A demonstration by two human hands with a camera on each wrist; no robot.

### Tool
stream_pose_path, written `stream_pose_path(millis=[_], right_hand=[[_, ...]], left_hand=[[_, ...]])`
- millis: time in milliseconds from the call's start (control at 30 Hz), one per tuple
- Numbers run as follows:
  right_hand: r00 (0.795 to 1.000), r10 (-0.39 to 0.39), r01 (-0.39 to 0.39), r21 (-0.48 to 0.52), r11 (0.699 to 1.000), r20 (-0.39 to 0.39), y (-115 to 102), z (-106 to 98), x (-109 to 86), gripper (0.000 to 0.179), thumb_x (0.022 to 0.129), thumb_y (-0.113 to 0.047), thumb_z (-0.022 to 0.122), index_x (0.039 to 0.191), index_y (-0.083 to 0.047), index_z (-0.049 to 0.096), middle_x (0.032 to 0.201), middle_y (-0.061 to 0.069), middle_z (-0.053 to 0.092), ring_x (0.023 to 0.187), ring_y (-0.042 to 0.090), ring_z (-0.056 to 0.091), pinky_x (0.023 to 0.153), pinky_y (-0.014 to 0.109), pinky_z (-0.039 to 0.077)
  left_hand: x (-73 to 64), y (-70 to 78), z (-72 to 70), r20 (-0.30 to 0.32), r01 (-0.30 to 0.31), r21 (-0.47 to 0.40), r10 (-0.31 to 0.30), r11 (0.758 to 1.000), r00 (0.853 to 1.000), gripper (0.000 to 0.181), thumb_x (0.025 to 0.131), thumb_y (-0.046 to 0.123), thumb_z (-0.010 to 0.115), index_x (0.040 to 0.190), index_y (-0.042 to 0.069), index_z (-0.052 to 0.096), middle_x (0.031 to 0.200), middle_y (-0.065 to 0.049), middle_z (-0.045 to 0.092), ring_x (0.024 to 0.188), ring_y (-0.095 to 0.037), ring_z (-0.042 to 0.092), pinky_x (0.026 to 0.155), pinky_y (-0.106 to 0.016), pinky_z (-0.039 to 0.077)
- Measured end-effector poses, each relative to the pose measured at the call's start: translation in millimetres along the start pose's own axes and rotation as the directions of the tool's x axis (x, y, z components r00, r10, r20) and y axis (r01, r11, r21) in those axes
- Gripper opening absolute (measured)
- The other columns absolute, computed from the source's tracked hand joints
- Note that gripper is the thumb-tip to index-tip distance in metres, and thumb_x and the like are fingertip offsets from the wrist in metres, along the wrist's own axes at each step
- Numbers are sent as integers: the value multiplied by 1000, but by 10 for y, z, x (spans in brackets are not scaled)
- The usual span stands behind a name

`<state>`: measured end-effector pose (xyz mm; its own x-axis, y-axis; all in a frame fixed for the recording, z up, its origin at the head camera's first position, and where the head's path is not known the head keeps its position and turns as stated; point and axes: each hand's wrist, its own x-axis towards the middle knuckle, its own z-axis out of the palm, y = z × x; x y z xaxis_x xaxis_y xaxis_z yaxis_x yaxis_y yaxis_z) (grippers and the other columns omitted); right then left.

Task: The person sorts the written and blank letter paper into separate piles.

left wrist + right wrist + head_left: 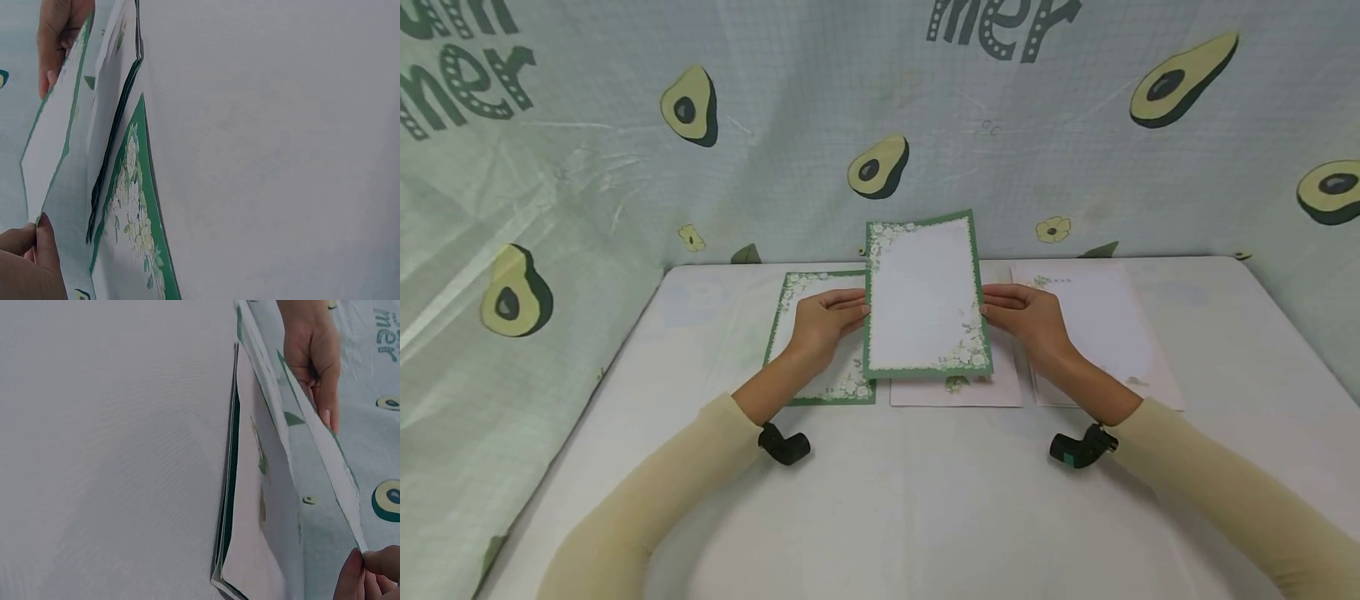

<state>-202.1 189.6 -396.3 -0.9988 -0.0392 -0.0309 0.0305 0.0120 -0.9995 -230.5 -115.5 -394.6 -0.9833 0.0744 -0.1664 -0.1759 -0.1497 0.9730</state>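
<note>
A sheet of paper (925,283) with a green border and white flowers is held up, tilted, above the table. My left hand (823,327) pinches its left edge between thumb and fingers. On the opposite edge, my right hand (1032,323) pinches it the same way, thumb tip at the border in the right wrist view. Behind my left hand lies another green-bordered sheet (842,382), partly covered. Below the raised sheet is a pale pink sheet (925,395) with a leaf print, mostly hidden. To its right, beyond my right hand, lies a pale pink stack (1097,325).
The papers lie side by side along the back of a white-covered table (925,500). A pale curtain (790,108) printed with avocados hangs behind and on both sides. Black wrist cameras sit on the left wrist (784,445) and right wrist (1082,447).
</note>
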Motion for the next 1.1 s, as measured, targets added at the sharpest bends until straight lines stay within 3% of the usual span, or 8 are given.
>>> stream_pose_path(millis=[400,667,933,1100], right_hand=[[1000,-20,20,26,999,-6,22,115,23,41,96,-1,70,134,8,59,109,3,71,99,6,70,90,22,59],[999,-37,37,18,999,7,17,190,21,40,97,-3,69,134,8,60,127,23,65,102,7,69,92,23,59],[999,-34,34,15,999,-9,14,247,16,38,97,-3,70,133,7,61,123,19,68,102,6,69,90,21,59],[999,-35,35,1,999,-14,16,259,4,38,96,-5,70,132,5,62,124,20,68,102,7,69,90,21,59]], left_hand=[[8,18,-97,-9,-6,7,6,1000,1000,34,94,-8,67,129,-9,64,114,-13,73,96,-12,73,93,-29,60],[-3,27,-158,-24,-2,20,3,1000,1000,35,95,-8,67,129,-10,63,109,-9,74,94,-11,73,90,-27,60],[-58,82,-186,-31,-3,51,5,999,1000,35,94,-7,67,130,-9,63,114,-14,73,95,-11,73,90,-27,60],[-73,100,-199,-16,-7,62,8,998,1000,36,95,-8,66,131,-10,62,112,-10,73,94,-10,73,89,-26,61]])
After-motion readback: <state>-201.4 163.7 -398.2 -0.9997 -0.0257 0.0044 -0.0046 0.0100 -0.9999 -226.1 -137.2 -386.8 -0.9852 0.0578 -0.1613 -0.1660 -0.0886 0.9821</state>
